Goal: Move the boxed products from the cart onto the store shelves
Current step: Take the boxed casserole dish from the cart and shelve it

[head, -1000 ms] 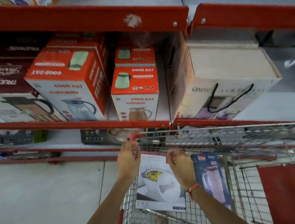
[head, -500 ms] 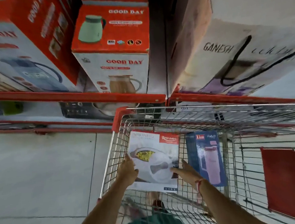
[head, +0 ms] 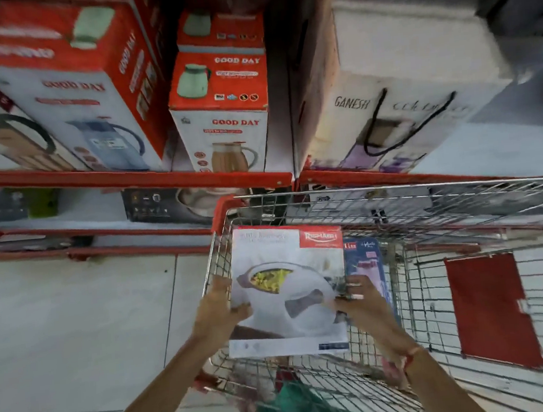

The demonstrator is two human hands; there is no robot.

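Head view: both hands [head: 218, 312] [head: 364, 303] grip white box [head: 290, 289].

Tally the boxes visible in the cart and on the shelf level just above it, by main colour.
White boxes: 2 (casserole box in both hands, Ganesh box)
Blue boxes: 1 (bottle box in cart)
Red-and-white Good Day boxes: 3 ()
Total: 6; the far-left box is cut off and not counted.

Left hand [head: 218, 307], right hand [head: 359, 303], gripping.
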